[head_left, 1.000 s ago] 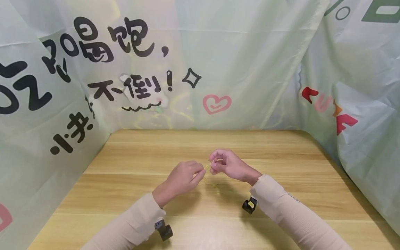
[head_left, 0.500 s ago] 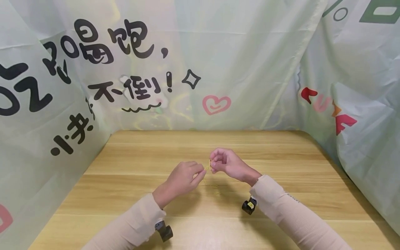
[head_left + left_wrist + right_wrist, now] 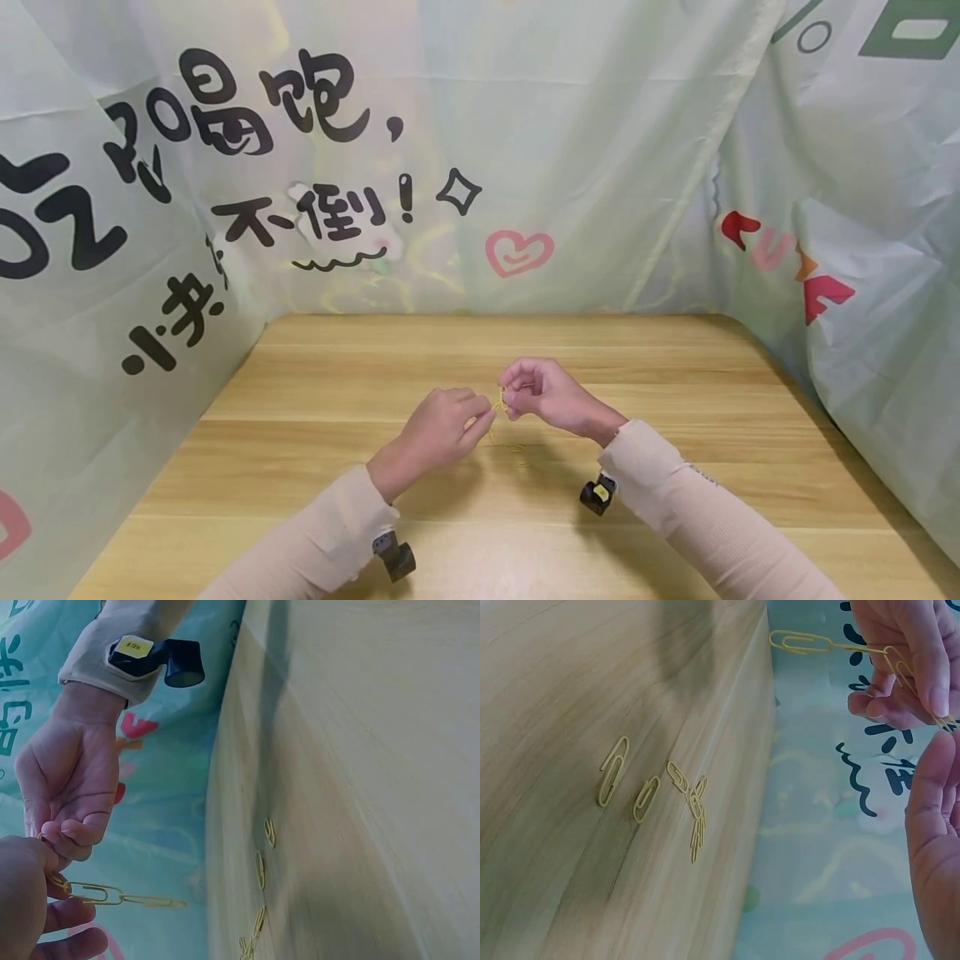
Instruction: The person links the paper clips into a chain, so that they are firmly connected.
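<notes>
Pinching the chain (image 3: pixel 855 648) by its top in my left hand (image 3: pixel 438 427), seemingly to steady it, I grip a paperclip (image 3: pixel 502 395) just beside in my right hand (image 3: pixel 551 397), loose clips (image 3: pixel 613 772) below.

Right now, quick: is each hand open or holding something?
Left hand: pinching a paper clip chain.
Right hand: pinching a yellow paper clip.

The left wrist view cuts off the left hand (image 3: pixel 22 891) at eight o'clock; the right one, the right hand (image 3: pixel 939 847) at four, with a paper clip (image 3: pixel 943 721) partly hidden at three. Head-view clips (image 3: pixel 516 448) at six are indistinct.
</notes>
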`<state>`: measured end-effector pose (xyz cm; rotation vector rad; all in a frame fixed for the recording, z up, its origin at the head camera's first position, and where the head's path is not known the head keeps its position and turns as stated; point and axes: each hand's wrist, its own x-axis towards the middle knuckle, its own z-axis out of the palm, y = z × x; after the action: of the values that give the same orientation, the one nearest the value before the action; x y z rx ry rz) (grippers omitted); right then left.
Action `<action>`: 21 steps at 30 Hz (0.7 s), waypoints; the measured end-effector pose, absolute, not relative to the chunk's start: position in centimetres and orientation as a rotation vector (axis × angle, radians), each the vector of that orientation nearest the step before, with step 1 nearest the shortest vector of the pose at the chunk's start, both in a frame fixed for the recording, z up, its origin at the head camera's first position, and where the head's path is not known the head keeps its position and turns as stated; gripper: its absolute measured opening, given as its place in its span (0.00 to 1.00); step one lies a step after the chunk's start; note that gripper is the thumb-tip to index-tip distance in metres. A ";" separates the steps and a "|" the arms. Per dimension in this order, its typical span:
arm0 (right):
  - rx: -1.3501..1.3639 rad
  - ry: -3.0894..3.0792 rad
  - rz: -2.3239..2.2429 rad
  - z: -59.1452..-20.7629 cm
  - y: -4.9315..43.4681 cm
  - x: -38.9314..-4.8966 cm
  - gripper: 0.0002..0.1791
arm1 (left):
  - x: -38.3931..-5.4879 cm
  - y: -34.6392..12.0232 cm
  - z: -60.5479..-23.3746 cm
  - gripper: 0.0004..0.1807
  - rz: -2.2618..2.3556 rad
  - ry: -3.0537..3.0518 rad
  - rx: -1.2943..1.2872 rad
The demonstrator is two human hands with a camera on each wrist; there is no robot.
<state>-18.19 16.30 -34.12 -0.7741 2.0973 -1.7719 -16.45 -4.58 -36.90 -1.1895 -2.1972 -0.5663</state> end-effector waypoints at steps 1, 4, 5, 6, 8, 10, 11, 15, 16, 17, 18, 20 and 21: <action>-0.778 2.100 -1.770 -34.1 16.3 -18.2 0.09 | -16.4 -4.6 -36.9 0.06 -0.556 -2.195 -1.183; -0.807 2.129 -1.753 -34.1 16.3 -18.1 0.09 | -16.4 -4.5 -37.0 0.06 -0.491 -2.179 -1.160; -0.820 2.144 -1.744 -34.1 16.3 -18.1 0.10 | -16.4 -4.5 -37.1 0.06 -0.458 -2.169 -1.151; -0.831 2.160 -1.734 -34.2 16.3 -18.1 0.10 | -16.4 -4.5 -37.1 0.06 -0.423 -2.160 -1.140; -0.850 2.200 -1.709 -34.2 16.2 -18.1 0.09 | -16.3 -4.4 -37.2 0.07 -0.374 -2.137 -1.124; -0.859 2.233 -1.688 -34.2 16.1 -18.1 0.08 | -16.3 -4.3 -37.3 0.09 -0.356 -2.118 -1.115; -0.860 2.243 -1.683 -34.2 16.1 -18.1 0.08 | -16.3 -4.3 -37.3 0.09 -0.354 -2.111 -1.110; -0.869 2.289 -1.657 -34.0 16.0 -17.9 0.07 | -16.4 -4.3 -37.2 0.10 -0.386 -2.100 -1.100; -0.873 2.297 -1.650 -34.0 16.0 -17.9 0.07 | -16.4 -4.3 -37.2 0.10 -0.391 -2.101 -1.098; -0.881 2.305 -1.643 -34.0 16.0 -17.8 0.07 | -16.3 -4.3 -37.2 0.10 -0.396 -2.105 -1.096; -0.888 2.313 -1.636 -34.0 16.0 -17.8 0.08 | -16.3 -4.2 -37.1 0.11 -0.405 -2.112 -1.096; -0.909 2.327 -1.623 -34.0 15.9 -17.8 0.09 | -16.3 -4.2 -37.1 0.11 -0.432 -2.134 -1.088; -0.912 2.332 -1.618 -34.0 15.9 -17.7 0.09 | -16.2 -4.2 -37.1 0.11 -0.449 -2.147 -1.082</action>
<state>-17.75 15.93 -34.01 -0.9121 2.3324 -1.6184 -16.25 -4.24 -37.06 -1.0821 -2.1466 -0.4492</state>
